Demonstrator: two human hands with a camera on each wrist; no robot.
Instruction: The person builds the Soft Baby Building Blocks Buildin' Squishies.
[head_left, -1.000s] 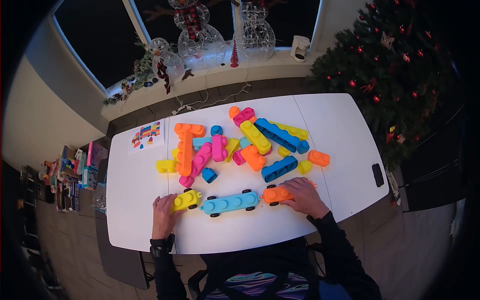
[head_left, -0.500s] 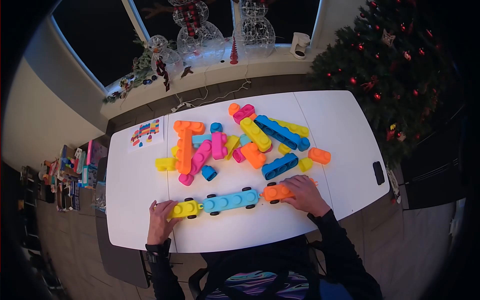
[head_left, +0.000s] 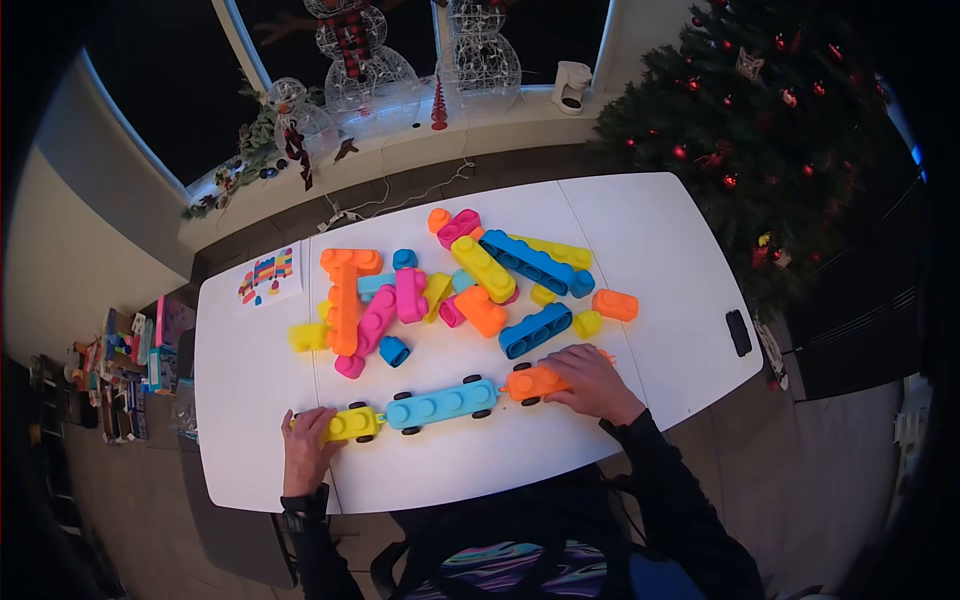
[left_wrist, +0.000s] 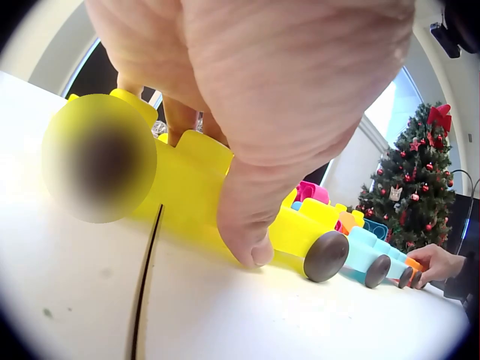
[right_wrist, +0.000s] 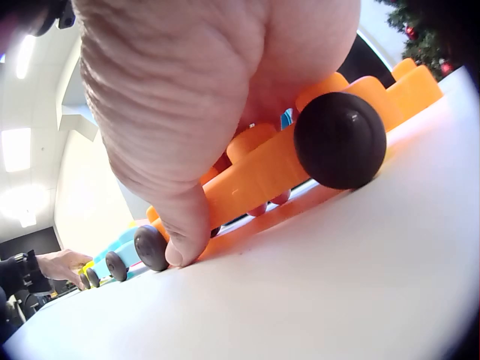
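Three wheeled toy block cars stand in a row on the white table. My left hand (head_left: 308,445) grips the yellow car (head_left: 352,424) at the left end. In the left wrist view, the thumb presses that yellow car's (left_wrist: 191,191) near side, with the fingers over its far side. At the row's middle stands the light blue car (head_left: 440,404), its ends meeting the yellow and orange cars' small couplings. My right hand (head_left: 590,385) holds the orange car (head_left: 530,381) at the right end, thumb along the near side of this orange car (right_wrist: 255,176) in the right wrist view.
Behind the row lies a pile of loose blocks, including a long dark blue block (head_left: 535,331) and a long orange block (head_left: 344,315). A picture sheet (head_left: 270,277) lies at the back left. A black object (head_left: 738,333) sits by the table's right edge.
My left hand has brought the yellow car toward me and turned it in line with the light blue car, closing against its end. My right hand stays on the orange car. The head view has shifted.
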